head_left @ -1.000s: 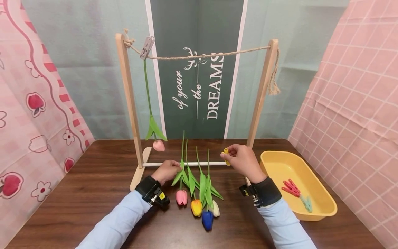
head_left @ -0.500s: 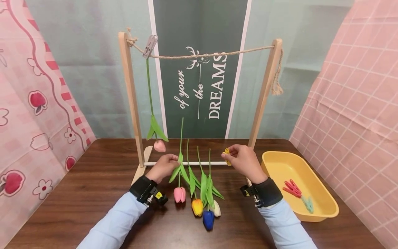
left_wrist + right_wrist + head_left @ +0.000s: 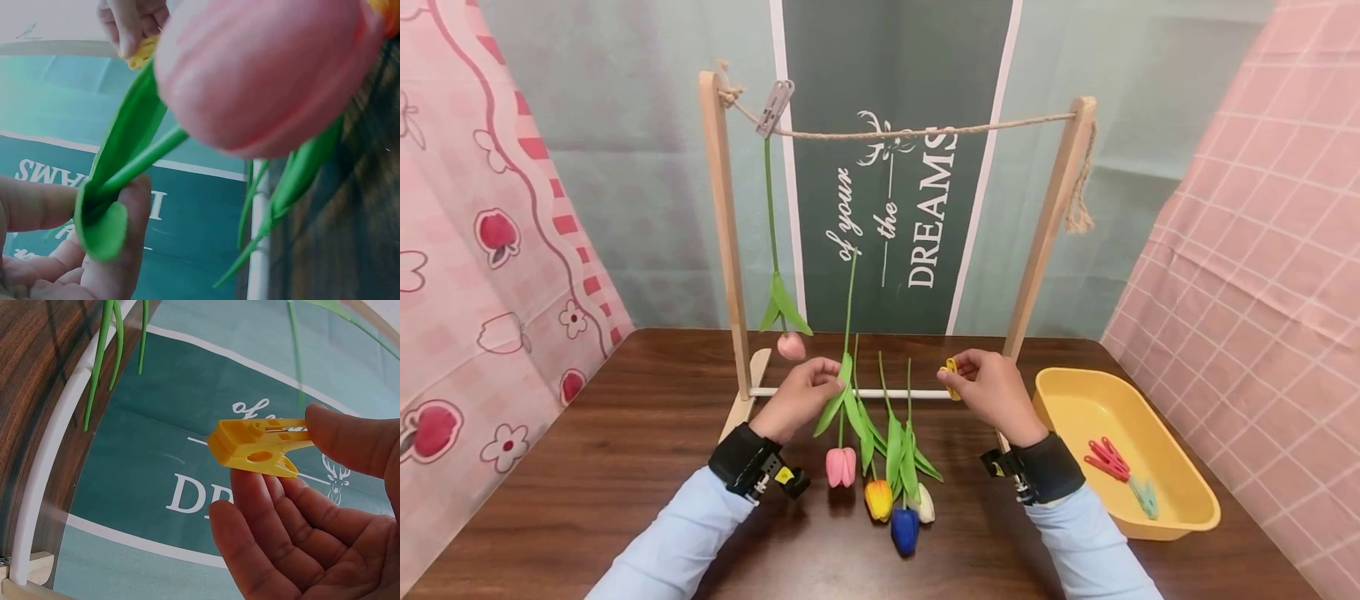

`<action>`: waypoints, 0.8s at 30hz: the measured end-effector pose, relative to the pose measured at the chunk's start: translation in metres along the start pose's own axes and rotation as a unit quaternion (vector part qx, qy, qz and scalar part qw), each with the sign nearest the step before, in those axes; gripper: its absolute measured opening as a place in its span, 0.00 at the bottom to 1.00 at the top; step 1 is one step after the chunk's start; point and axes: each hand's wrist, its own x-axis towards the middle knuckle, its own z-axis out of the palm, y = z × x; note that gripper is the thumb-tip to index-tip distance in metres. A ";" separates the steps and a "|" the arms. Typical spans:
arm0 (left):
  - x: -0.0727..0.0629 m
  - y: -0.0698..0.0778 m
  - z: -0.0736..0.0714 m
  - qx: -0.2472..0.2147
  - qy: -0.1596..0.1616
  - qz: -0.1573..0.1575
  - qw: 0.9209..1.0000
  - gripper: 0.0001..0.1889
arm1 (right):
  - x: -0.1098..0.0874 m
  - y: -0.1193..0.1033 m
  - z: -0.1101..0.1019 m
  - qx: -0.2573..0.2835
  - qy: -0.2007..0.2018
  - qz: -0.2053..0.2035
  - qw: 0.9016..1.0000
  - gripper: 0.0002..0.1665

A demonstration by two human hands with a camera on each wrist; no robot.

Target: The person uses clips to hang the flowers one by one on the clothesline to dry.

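My left hand [image 3: 801, 396] pinches a pink tulip [image 3: 841, 467] where its leaves join the stem. The bloom points down and the stem rises toward the rope; in the left wrist view this bloom fills the upper part. My right hand [image 3: 996, 392] holds a yellow clothespin [image 3: 256, 447] between thumb and fingers, its jaws closed. A yellow tulip [image 3: 877, 500], a blue tulip [image 3: 906, 531] and a white tulip [image 3: 925, 504] lie on the table between the hands. Another pink tulip [image 3: 791, 345] hangs bloom-down from the rope [image 3: 925, 133] by a grey clothespin [image 3: 775, 107].
The rope spans two wooden posts [image 3: 724, 233] joined low down by a white bar [image 3: 898, 393]. A yellow tub [image 3: 1075, 417] stands at the right, holding red clothespins [image 3: 1107, 459] and a light green clothespin [image 3: 1144, 498]. Patterned cloths hang on both sides of the brown table [image 3: 587, 467].
My left hand has lifted the pink tulip off the table, its stem tip rising toward the rope. My right hand stays nearly still with the yellow clothespin. The head view has shifted slightly.
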 end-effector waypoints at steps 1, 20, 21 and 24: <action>-0.001 0.003 0.000 0.000 -0.001 0.003 1.000 0.16 | 0.000 0.000 0.000 0.000 0.003 -0.001 1.000 0.14; -0.007 0.043 -0.011 -0.016 0.019 0.078 0.997 0.12 | 0.005 -0.015 -0.010 0.017 0.044 -0.028 0.999 0.16; -0.007 0.044 -0.011 -0.016 0.021 0.083 0.996 0.12 | 0.006 -0.017 -0.011 0.017 0.047 -0.030 0.998 0.16; -0.006 0.048 -0.012 -0.020 0.026 0.095 0.995 0.13 | 0.009 -0.025 -0.014 0.019 0.058 -0.037 0.997 0.16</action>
